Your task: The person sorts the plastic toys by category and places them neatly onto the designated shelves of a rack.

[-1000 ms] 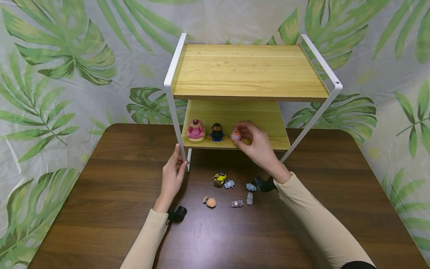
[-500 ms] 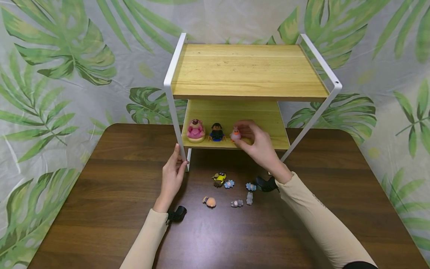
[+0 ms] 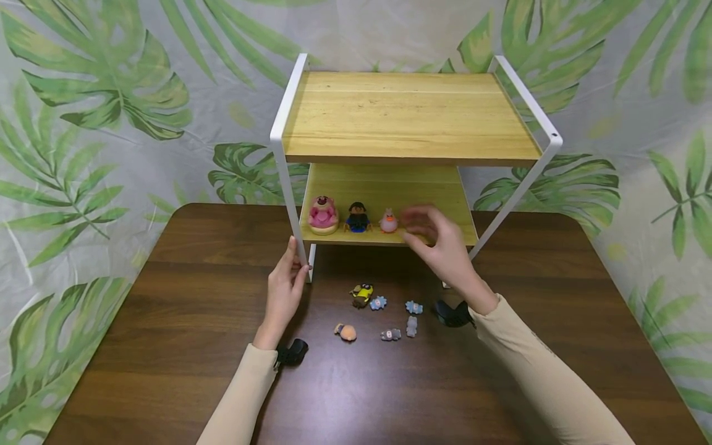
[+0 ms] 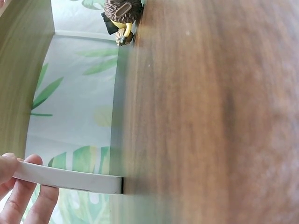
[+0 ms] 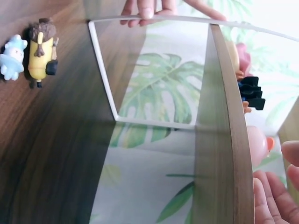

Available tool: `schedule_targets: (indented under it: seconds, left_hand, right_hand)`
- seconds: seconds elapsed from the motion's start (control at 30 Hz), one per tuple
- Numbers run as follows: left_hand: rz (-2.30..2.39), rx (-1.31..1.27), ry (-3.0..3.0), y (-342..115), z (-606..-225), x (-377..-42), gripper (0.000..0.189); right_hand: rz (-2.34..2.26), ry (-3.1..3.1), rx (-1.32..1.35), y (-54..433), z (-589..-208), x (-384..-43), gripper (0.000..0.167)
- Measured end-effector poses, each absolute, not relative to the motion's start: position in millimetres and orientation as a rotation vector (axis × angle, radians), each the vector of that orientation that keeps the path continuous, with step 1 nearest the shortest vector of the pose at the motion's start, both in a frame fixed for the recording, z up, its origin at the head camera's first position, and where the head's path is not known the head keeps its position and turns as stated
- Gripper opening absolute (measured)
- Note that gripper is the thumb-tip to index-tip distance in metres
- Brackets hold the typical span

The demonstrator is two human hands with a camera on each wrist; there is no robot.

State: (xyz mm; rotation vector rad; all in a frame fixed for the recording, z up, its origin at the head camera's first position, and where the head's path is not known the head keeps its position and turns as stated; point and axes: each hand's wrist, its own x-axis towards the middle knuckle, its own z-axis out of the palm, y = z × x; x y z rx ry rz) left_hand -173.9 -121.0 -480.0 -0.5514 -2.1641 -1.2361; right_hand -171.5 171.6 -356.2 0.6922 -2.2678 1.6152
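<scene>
Your left hand (image 3: 285,290) grips the front left leg (image 3: 288,204) of the rack, fingers wrapped round the white bar. Your right hand (image 3: 442,250) hovers at the lower shelf (image 3: 445,191), fingers loose and holding nothing, with the pink bird (image 3: 388,221) free at its 10 o'clock. The dark doll (image 3: 357,217) and pink bear (image 3: 323,216) stand at the bird's 9 o'clock.

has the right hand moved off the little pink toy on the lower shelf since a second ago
Yes. The right hand has drawn back to the right, away from the pink toy, which now stands free on the lower shelf beside the dark-haired figure.
</scene>
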Motion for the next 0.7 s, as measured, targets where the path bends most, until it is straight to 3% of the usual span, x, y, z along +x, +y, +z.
schedule_targets:
  seconds: [0.7]
  left_hand:
    - [-1.235,-0.542,-2.171,-121.2,-481.3,-173.7,0.097]
  right_hand:
    - [1.653,-2.225,0.878,171.2,-371.9,-146.6,0.03]
